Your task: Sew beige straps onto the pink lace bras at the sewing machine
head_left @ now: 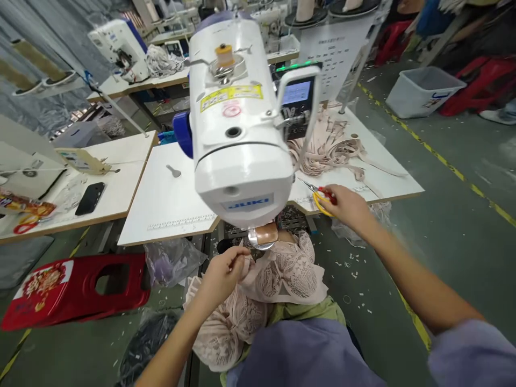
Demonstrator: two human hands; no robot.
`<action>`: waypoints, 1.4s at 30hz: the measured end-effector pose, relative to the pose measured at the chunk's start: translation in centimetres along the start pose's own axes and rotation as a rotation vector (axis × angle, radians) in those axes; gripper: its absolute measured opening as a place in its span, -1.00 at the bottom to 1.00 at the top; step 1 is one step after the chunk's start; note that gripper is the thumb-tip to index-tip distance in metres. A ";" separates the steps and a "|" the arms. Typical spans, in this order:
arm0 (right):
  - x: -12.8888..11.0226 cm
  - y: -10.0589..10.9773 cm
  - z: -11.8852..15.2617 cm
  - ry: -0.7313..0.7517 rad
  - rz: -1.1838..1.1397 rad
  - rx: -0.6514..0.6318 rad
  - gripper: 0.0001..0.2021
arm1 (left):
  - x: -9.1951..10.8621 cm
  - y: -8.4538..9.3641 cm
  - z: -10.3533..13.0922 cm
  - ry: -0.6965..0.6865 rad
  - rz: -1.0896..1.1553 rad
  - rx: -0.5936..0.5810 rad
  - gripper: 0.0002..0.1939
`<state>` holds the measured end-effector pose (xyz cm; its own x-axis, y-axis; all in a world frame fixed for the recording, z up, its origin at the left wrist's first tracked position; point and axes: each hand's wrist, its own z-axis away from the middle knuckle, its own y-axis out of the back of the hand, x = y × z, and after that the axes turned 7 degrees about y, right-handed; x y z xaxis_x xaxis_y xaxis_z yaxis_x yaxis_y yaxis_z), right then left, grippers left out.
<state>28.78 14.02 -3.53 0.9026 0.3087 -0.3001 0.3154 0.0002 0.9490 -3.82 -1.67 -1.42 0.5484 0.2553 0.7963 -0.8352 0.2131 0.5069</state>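
Observation:
My left hand (226, 274) pinches the edge of a beige lace bra (282, 271) just left of the sewing machine's (242, 161) metal-covered arm end (264, 235). The bra hangs across my lap below the machine head. More beige lace bras (229, 328) lie bunched beneath my left wrist. On the right, my right hand (349, 207) is closed around small scissors (322, 200) with red and yellow handles. Their blades point left over the white tabletop (387, 172). A heap of beige straps (330, 142) lies just beyond them.
A display panel (296, 94) stands behind the machine. At the left are a black phone (90, 198), another table with orange-handled scissors (26, 223), and a red plastic stool (80, 290). A grey bin (423, 88) stands on the floor at far right.

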 end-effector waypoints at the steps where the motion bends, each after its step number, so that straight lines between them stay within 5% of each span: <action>1: 0.5 0.3 -1.6 -0.002 0.048 -0.027 -0.66 | -0.1 0.4 -0.3 0.013 0.026 -0.077 -0.69; 4: 0.8 0.7 -3.6 0.057 0.106 -0.030 -0.69 | -0.3 1.2 -1.0 0.006 -0.076 -0.152 -0.70; 8: -2.0 -0.2 1.5 0.123 -0.240 0.094 -0.72 | -0.4 0.2 -0.8 -0.217 -0.479 0.142 -0.73; 12: -6.8 -2.0 9.3 0.431 -0.705 -0.374 -0.57 | 0.6 -2.9 0.1 -0.498 -0.585 0.177 -0.61; 14: -9.0 -2.9 11.5 0.442 -0.814 -0.395 -0.25 | 1.6 -4.4 0.6 -0.551 -0.588 0.133 -0.62; 16: -10.7 -3.5 12.1 0.344 -0.982 -0.330 -0.15 | 2.7 -5.6 1.0 -0.544 -0.518 0.154 -0.64; 21: -12.7 -2.7 10.5 -0.065 -1.256 -0.109 -0.51 | 5.2 -7.3 1.0 -0.245 0.010 0.220 -0.64; 24: -13.1 -1.4 8.5 -0.120 -1.209 -0.081 -0.69 | 5.3 -7.5 0.7 -0.083 0.198 0.276 -0.59; 27: -12.8 -0.6 5.9 -0.047 -1.081 -0.058 -0.79 | 4.2 -6.9 0.5 -0.068 0.114 0.357 -0.68; 32: -11.7 -0.7 1.9 0.095 -0.928 -0.076 -0.85 | 2.8 -5.6 -0.2 -0.282 -0.250 0.402 -0.67; 42: -12.0 -0.2 -1.2 0.265 -0.717 -0.069 -0.90 | 3.6 -4.1 -1.1 -0.370 -0.532 0.540 -0.62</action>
<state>17.54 11.49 0.01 0.3813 0.4284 -0.8192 0.7701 0.3431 0.5378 1.61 -0.56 -0.99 0.9042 -0.0972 0.4160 -0.4257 -0.2864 0.8583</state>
